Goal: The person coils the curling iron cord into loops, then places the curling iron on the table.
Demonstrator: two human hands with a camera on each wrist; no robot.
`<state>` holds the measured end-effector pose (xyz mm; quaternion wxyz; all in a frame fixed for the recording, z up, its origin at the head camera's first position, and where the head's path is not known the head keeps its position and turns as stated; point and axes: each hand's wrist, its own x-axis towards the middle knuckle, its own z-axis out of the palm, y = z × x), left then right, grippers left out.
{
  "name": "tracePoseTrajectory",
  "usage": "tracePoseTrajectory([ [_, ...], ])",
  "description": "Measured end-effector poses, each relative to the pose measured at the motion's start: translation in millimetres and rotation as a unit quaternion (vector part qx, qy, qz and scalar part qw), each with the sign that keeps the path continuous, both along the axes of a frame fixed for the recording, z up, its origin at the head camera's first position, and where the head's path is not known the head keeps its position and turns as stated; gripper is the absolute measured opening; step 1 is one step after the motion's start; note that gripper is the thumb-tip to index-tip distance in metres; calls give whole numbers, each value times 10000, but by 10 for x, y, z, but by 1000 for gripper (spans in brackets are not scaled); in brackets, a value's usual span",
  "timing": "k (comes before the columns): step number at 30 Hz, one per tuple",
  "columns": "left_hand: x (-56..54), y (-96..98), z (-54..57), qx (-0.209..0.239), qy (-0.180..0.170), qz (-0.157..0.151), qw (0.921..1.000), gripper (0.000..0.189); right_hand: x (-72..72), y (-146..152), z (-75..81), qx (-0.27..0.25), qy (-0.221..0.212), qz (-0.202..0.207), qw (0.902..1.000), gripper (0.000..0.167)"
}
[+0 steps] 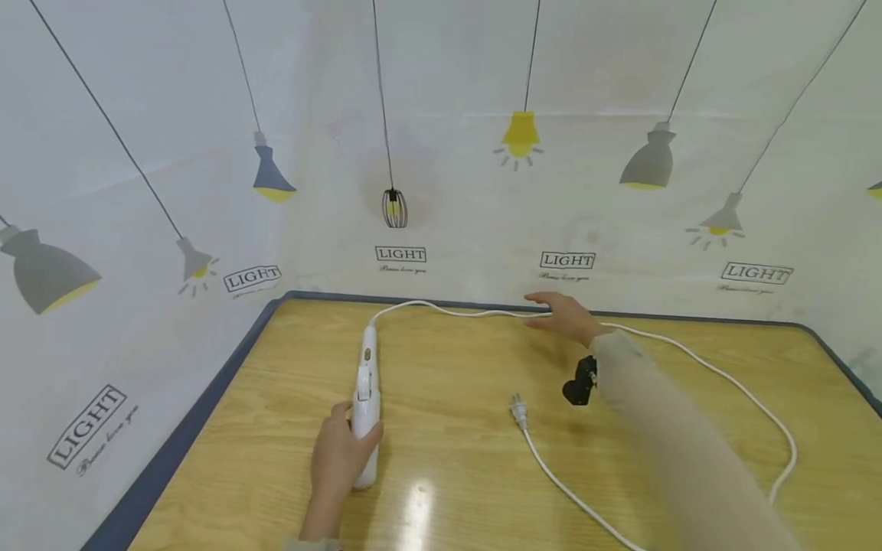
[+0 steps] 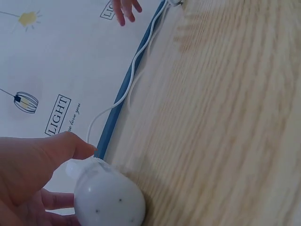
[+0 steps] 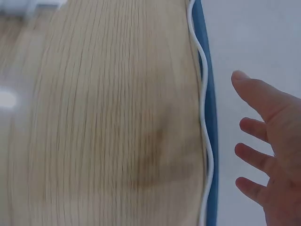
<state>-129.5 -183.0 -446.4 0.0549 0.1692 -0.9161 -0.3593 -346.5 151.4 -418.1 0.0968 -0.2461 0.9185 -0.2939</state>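
While wallpaper (image 1: pixel 468 168) printed with hanging lamps and the word LIGHT rises behind a wood-grain table (image 1: pixel 448 383), I work at a remove, through the cameras. At the left, dark blue edging (image 1: pixel 207 413) follows the table's side and turns along the back. Next, I have the left hand (image 1: pixel 335 459) gripping a long white appliance (image 1: pixel 367 413), thumb across its right side, fingers at its left. The appliance stretches front to back over the table's left part; whether its wider near end touches the wood, I cannot tell. From its far tip, a white cord (image 1: pixel 468 314) runs rightward along the back edge. Right of the middle lies a two-pronged plug (image 1: pixel 519 411), prongs toward the back, its wire trailing to the front right. Behind it and farther right, I have the right hand (image 1: pixel 568 317) empty, fingers loosely extended, near the cord at the back edge. A black camera (image 1: pixel 582 380) sits at that wrist, beside a pale sleeve (image 1: pixel 682 428). At the far right, the cord bends toward the front.
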Motion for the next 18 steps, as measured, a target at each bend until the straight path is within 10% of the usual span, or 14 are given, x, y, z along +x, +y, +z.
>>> tracePoseTrajectory([
  [18, 1, 62, -134, -41, 411, 635, 9971, 63, -256, -952, -581, 469, 712, -916, 9921, 32],
])
